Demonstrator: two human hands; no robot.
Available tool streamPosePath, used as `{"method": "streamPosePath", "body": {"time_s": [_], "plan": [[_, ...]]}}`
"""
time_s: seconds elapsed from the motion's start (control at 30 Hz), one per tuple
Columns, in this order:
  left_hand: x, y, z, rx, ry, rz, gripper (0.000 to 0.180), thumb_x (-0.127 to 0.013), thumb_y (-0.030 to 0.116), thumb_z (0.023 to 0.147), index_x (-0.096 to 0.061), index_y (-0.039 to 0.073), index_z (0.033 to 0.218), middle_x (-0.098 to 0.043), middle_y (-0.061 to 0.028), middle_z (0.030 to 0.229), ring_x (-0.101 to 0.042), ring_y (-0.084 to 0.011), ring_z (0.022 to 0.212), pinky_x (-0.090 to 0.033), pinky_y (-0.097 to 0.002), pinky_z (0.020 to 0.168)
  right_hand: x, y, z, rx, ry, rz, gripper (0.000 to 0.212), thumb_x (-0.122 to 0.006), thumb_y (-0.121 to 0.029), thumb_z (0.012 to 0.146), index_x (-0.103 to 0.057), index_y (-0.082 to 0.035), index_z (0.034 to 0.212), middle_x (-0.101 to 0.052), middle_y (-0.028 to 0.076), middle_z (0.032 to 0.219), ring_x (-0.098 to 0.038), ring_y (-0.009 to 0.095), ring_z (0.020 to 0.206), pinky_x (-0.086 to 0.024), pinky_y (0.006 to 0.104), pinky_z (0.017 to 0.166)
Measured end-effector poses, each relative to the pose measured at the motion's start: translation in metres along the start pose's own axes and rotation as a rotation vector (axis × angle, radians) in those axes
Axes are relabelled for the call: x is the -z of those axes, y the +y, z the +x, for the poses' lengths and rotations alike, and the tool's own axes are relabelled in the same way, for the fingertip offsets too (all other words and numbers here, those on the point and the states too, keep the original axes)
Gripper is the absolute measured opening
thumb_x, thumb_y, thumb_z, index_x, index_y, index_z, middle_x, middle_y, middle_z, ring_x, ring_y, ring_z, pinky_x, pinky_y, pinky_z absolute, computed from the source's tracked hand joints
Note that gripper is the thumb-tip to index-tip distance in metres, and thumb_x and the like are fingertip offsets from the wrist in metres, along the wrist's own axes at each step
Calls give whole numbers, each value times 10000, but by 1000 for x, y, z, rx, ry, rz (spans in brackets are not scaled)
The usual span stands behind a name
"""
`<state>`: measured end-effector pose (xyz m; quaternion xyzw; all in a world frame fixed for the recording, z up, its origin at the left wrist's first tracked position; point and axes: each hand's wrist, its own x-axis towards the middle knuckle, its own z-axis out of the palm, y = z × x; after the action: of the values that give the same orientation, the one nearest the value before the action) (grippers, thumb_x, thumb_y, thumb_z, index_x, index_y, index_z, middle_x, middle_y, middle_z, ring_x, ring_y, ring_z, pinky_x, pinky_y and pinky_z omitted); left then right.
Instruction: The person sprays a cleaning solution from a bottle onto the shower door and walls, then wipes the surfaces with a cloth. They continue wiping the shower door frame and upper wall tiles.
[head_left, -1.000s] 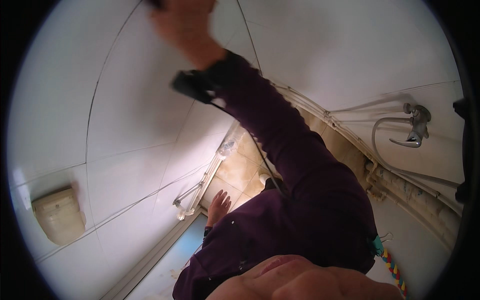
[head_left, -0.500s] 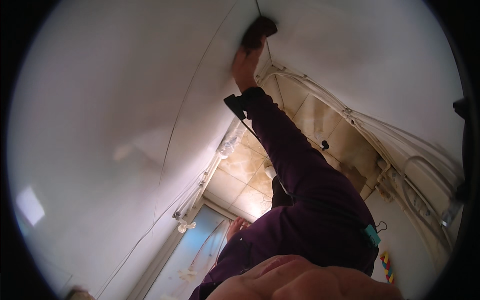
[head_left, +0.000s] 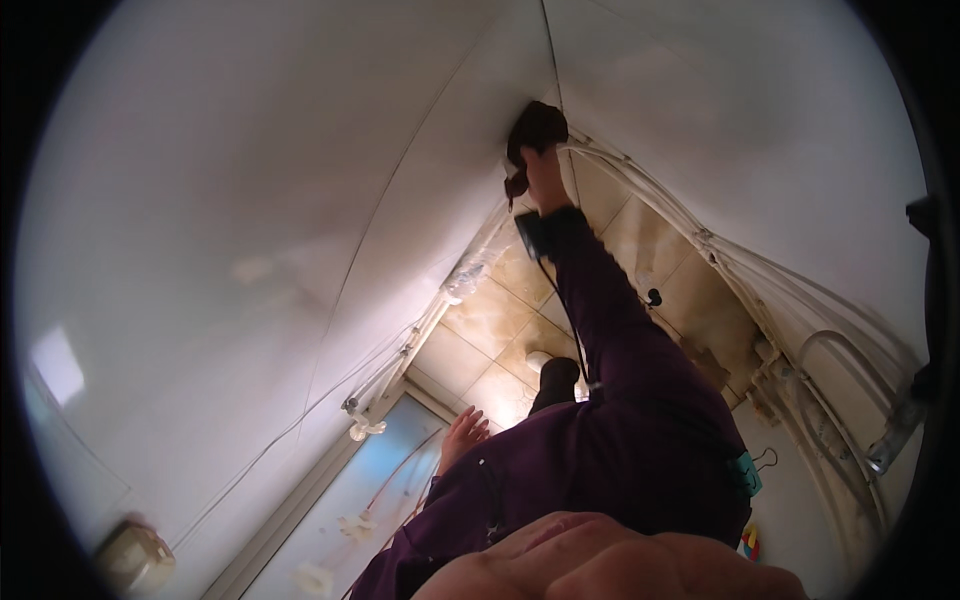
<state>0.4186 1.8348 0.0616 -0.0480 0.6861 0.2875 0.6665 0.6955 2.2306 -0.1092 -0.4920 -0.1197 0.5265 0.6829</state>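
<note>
A dark, bunched cloth (head_left: 537, 128) lies against the left white wall (head_left: 290, 180), right beside the corner seam and just above the pipes. My right hand (head_left: 546, 178) grips it at the end of my outstretched arm, with a loose end of the cloth hanging below the fingers. Around that wrist is a black band with a dark box and a cord. Low beside my body, my left hand (head_left: 464, 436) has its fingers spread and holds nothing.
Pale pipes (head_left: 700, 235) run along both walls, with a tap (head_left: 885, 450) at the far right. Beige tiles (head_left: 480, 320) cover the floor below. A door with a bluish panel (head_left: 385, 480) stands lower left, near a wall-mounted box (head_left: 138, 558).
My right hand has moved down the corner with the cloth, from high on the wall to just above the pipes. More of my left hand shows now.
</note>
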Motion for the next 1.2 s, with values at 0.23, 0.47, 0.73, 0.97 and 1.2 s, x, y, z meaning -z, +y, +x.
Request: {"method": "streamPosePath", "body": {"time_s": [0.23,0.47,0.73,0.97,1.2], "plan": [[94,-34,-1,-47,53,354,409,-549,127,885,-431,15,1260,-494,-123,1199,-530,-244,1082,-474,-338,876,-79,-30,-31,-67,137,358,277,-496,-126,837,-481,8,1079,-494,67,877,-453,168,797,-406,305,704],[200,-76,-24,-583,20,1026,401,-583,73,845,-478,19,1229,-476,-139,1235,-559,-233,1052,-465,-297,880,-174,-59,-127,489,-91,284,362,-552,-78,804,-474,37,1138,-519,86,1012,-467,208,922,-381,310,827],[215,-70,-8,-446,-41,636,385,-604,144,850,-499,31,1203,-545,-104,1152,-578,-220,998,-475,-316,822,-164,-28,-283,997,-559,-346,407,-632,12,684,-586,-86,1077,-497,134,1184,-445,308,1142,-363,387,968],[180,-63,-30,-128,83,-64,440,-571,155,876,-423,39,1274,-504,-110,1214,-507,-257,1120,-464,-363,860,-119,-198,-97,530,-170,-56,334,-531,-92,859,-458,0,1171,-571,101,1005,-548,144,896,-457,298,748],[191,-108,-9,-6,-27,-172,470,-537,135,889,-379,12,1314,-421,-134,1310,-479,-273,1158,-425,-364,948,-182,-178,-92,814,-129,-39,221,-537,-90,821,-544,56,987,-568,92,914,-522,190,766,-449,329,698]]}}
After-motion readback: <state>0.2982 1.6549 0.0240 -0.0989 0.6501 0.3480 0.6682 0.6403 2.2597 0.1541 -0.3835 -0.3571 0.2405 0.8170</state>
